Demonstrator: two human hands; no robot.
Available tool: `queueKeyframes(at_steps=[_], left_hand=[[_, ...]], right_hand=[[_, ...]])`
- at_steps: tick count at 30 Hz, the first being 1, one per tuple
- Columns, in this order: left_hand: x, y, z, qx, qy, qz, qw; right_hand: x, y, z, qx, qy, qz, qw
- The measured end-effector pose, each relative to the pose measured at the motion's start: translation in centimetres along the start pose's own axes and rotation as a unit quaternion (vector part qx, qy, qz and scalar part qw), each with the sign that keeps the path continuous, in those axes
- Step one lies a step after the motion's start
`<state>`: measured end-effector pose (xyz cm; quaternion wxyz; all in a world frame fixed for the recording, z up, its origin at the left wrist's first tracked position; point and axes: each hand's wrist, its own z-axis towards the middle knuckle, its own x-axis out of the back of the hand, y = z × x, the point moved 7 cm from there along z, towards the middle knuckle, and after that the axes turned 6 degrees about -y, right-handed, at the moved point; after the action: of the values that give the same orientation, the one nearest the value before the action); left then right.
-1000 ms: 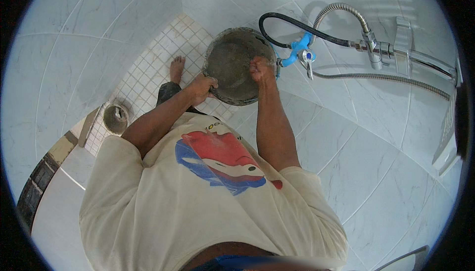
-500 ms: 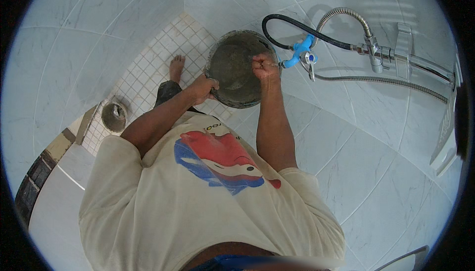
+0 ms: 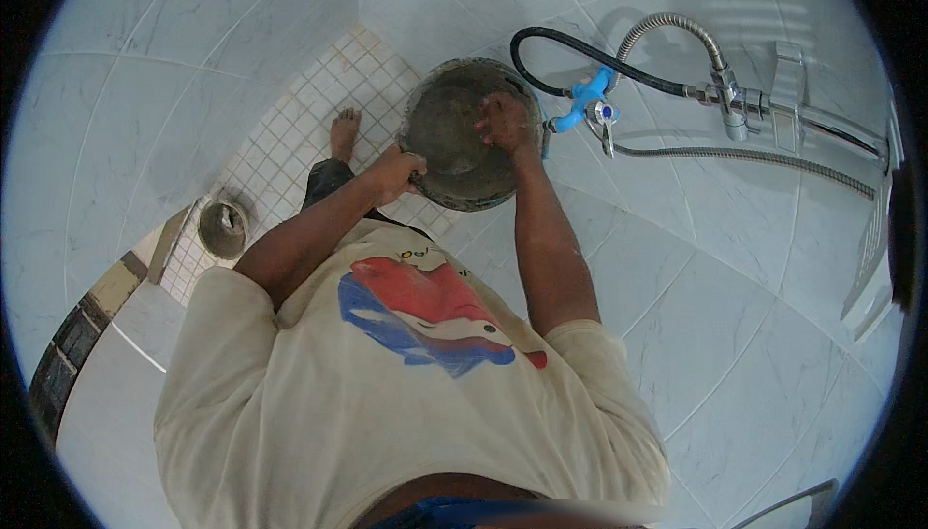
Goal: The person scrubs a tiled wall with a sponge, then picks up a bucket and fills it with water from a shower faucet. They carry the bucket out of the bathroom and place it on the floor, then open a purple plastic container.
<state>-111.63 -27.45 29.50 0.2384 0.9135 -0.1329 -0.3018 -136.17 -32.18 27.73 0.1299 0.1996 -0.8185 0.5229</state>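
Bucket [image 3: 445, 133], located beside the blue tap [image 3: 590, 102], is secured at its near-left rim by the closed fingers of the left hand [image 3: 394, 174], while the right hand [image 3: 506, 123] extends over its interior, fingers partly open and loosely bent, contact indeterminable.

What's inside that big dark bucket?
Inside the bucket, a dull grey-brown surface shows. The right hand covers part of the interior; whatever lies beneath it is hidden.

The bucket [image 3: 462, 193] stands just left of the tap [image 3: 587, 104] and right of the pail [image 3: 220, 243]
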Motion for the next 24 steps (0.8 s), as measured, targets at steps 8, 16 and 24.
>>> queueKeyframes(at_steps=[8,16,24], left_hand=[[0.4,0.9,-0.7,-0.042,-0.027,0.056,0.997],[1.6,-1.1,0.7,-0.07,-0.003,0.063,0.996],[0.9,-2.7,1.8,0.033,-0.039,-0.097,0.994]], right_hand=[[-2.0,-6.8,0.2,0.179,-0.125,-0.542,0.811],[-4.6,-5.8,-1.0,0.175,-0.245,-0.711,0.636],[-4.3,-2.9,-3.8,0.176,-0.104,-0.706,0.678]])
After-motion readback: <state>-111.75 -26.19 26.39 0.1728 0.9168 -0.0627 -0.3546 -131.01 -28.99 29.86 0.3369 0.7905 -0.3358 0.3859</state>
